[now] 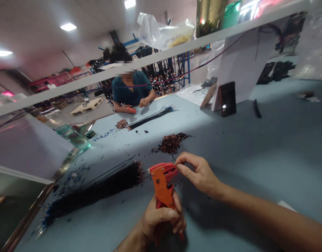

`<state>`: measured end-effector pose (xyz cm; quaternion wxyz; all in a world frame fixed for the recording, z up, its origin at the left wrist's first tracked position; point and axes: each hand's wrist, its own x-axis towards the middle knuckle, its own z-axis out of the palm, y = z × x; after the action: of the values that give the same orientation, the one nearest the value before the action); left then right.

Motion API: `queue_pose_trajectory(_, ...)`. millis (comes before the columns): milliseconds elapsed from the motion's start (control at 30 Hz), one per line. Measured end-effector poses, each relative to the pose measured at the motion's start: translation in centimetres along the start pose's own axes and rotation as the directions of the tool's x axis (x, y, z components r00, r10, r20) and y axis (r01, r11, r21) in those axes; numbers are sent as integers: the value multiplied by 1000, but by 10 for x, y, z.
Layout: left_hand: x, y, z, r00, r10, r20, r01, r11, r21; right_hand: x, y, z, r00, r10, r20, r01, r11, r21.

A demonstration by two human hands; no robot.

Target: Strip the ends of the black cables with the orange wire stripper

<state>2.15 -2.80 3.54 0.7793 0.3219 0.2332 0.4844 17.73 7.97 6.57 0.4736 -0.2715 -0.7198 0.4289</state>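
My left hand [161, 220] is wrapped round the handles of an orange crimping tool [163, 183], held upright over the blue table [255, 150]. My right hand [199, 171] pinches thumb and forefinger at the tool's red jaw; what it holds is too small to make out. A bundle of thin black wires [98, 189] lies just left of the tool. Beyond my right hand, a pile of small brown and red terminals [172, 142] rests on the table.
Across the table a person in a teal shirt [131, 91] works with another wire bundle [152, 117] and a small terminal pile [122, 123]. A black phone [227, 98] leans against a white board. A green glass jar [74, 137] stands at the left. A white shelf rail [150, 61] runs overhead.
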Motion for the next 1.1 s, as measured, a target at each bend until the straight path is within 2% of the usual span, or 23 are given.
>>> queue_pose_trajectory(500, 0, -1, 0, 997, 53, 56, -51, 998, -37, 2, -5, -3, 997, -72, -2, 72, 997, 2)
queue_pose_trajectory(833, 1, -4, -3, 995, 41, 90, -39, 999, -27, 2, -5, -4, 995, -99, 16, 99, 995, 7)
queue_pose_trajectory(1100, 0, -3, -2, 997, 25, 70, -23, 1000, -21, 2, -5, -5, 993, -114, 22, 115, 993, -6)
